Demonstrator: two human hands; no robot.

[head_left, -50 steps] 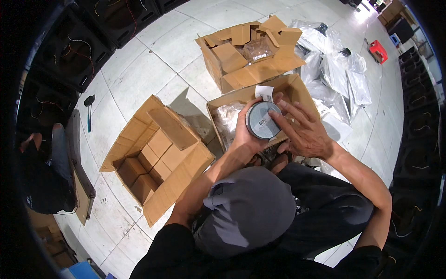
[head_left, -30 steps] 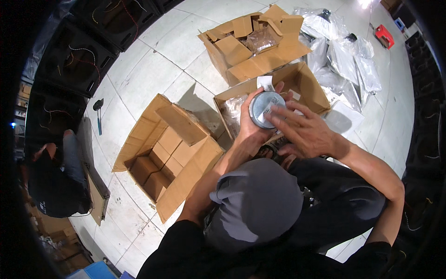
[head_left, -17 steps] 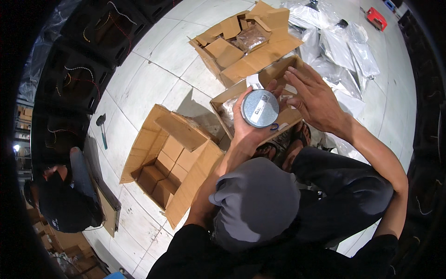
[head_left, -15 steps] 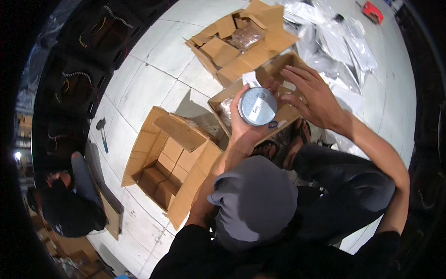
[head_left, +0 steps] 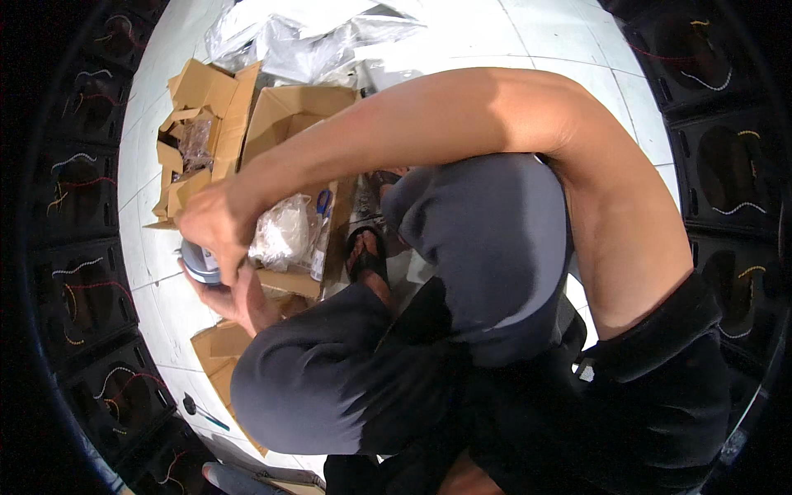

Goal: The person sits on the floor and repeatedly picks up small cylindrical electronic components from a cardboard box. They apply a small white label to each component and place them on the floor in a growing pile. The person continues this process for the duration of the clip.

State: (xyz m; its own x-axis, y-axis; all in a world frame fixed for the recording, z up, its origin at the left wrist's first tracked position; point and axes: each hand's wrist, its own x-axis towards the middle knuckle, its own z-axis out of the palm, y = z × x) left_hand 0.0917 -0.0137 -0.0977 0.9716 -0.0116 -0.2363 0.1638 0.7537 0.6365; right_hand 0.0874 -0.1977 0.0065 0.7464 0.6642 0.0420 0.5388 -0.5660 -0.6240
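Observation:
A round grey can-shaped part with a pale label on its face rests in my left hand, whose fingers wrap its near side. My right hand reaches across from the right, bent over the part with its fingers curled down against it. Whether the right fingers pinch something small there is hidden. Beside both hands stands an open cardboard box. Inside it lie a clear plastic bag with whitish contents and a pair of blue-handled scissors.
Another open carton holds plastic-wrapped items. A third carton is partly behind my knee, with a hammer near it on the tiles. Plastic sheeting lies beyond. Black cabinets with loose wires line both sides.
My view has swung right, so the boxes sit further left. The right hand, spread beside the round part before, has come over it with curled fingers. The left hand still holds the part.

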